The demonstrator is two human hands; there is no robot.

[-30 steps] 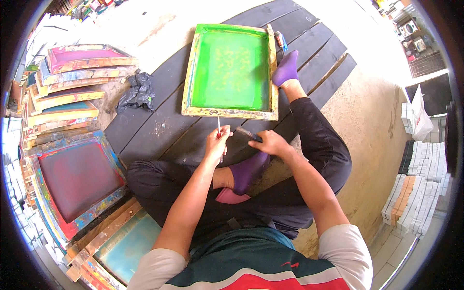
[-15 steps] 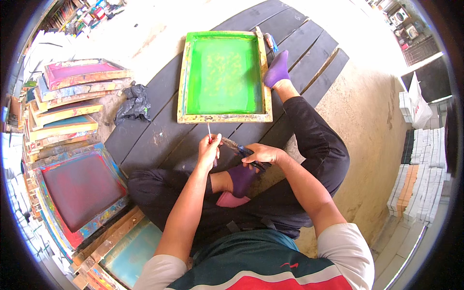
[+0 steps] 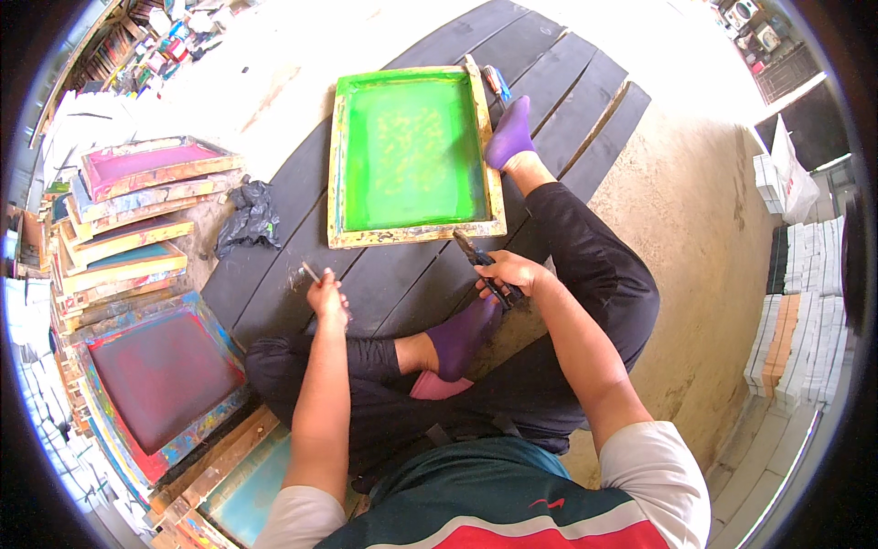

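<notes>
in the head view, clock directions run from the middle of the picture, with twelve at the top. the left hand (image 3: pixel 326 297) is at nine o'clock, its fingers closed around a thin stick (image 3: pixel 312 271), whose pale end points out toward ten or eleven. the right hand (image 3: pixel 508 276) is near three o'clock, its fingers wrapped around a dark pliers-like tool (image 3: pixel 467 247); the tip leans toward ten or eleven, just below the near edge of a green screen. that green screen (image 3: pixel 416 151), set in a paint-stained wooden frame, lies at twelve o'clock on a dark slatted platform (image 3: pixel 393 285), well apart from the left hand. a foot in a purple sock (image 3: pixel 510 133) is at one o'clock, right beside the frame's right edge, and a small blue-handled item (image 3: pixel 497 84) lies near the frame's top right corner. the other purple-socked foot (image 3: pixel 465 337) is at five o'clock, below the right hand. a crumpled black bag (image 3: pixel 249 220) is between nine and ten, next to a stack of framed screens (image 3: pixel 142 224). a dark red screen (image 3: pixel 169 371) is at eight o'clock, a pale blue one (image 3: pixel 249 489) at seven. white stacks (image 3: pixel 812 343) stand between three and four, under a white plastic bag (image 3: pixel 794 178)
</notes>
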